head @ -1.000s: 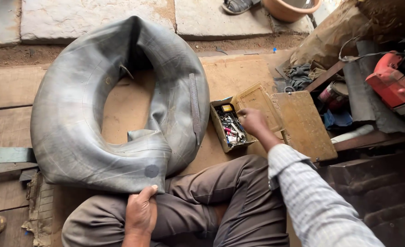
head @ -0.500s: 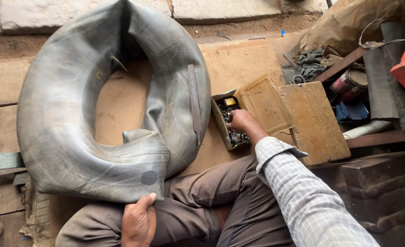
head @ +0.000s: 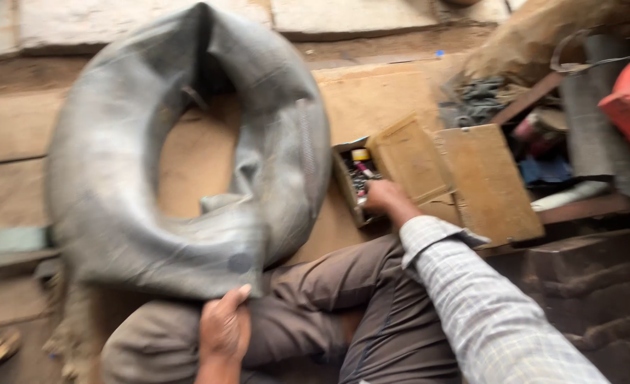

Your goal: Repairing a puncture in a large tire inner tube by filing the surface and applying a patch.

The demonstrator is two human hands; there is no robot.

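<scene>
while the left hand (head: 224,328) pins the tube, the right hand (head: 385,199) digs in the box.
nearest, the left hand's fingers curl over the edge of the grey inner tube (head: 187,149) lying across the knee; beyond, the right hand sits in the small open wooden box (head: 361,178) of bits, grip hidden. no patching shows on the tube yet; that looks left to do.

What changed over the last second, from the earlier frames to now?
The right hand went deeper into the small wooden box of small parts; a second ago it rested at the box's edge. Whether it picked anything up is too blurred to tell. The left hand stays on the lower edge of the inner tube, which has not shifted.
</scene>
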